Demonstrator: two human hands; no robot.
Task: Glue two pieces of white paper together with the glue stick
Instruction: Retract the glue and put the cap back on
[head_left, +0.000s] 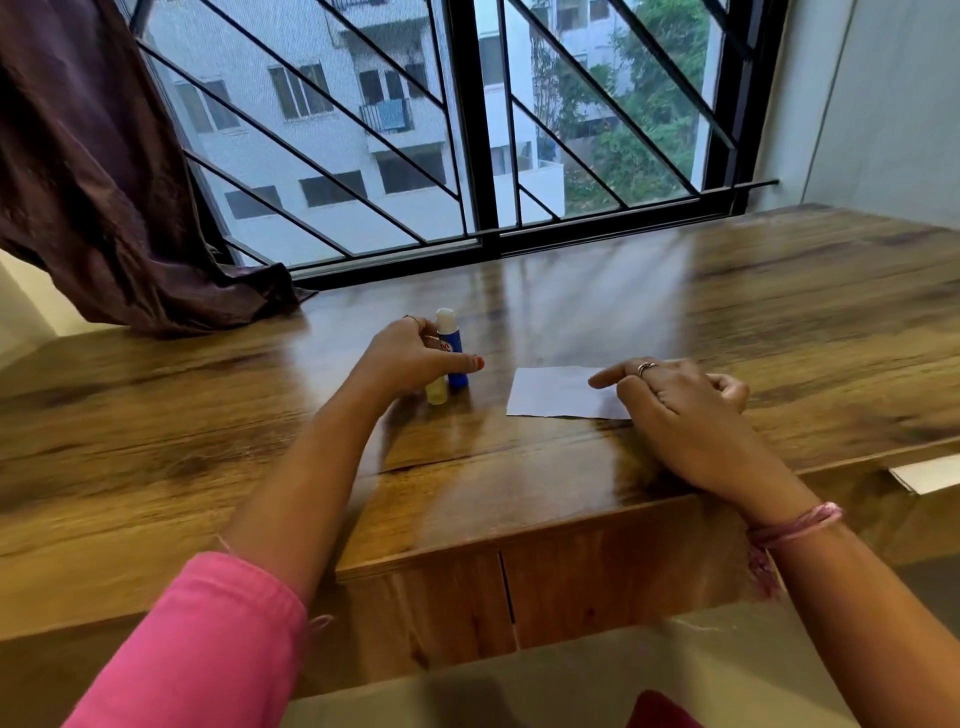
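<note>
A blue glue stick (457, 358) stands upright on the wooden table (571, 467), uncapped, with its white glue showing at the top. My left hand (410, 358) is wrapped around it, thumb across the blue tube. A yellowish cap (437, 391) stands on the table just below that hand, beside the tube. To the right lies a small white paper (556, 392), flat on the table. My right hand (680, 400) rests on the paper's right end, index finger stretched left across it and the other fingers loosely curled. Whether one or two sheets lie there I cannot tell.
A barred window (467, 130) runs along the table's far edge. A dark curtain (104, 182) hangs at the left and drapes onto the tabletop. A white flat sheet (927, 474) shows at the right edge, below the tabletop's level. Cabinet fronts (597, 587) face me under the table.
</note>
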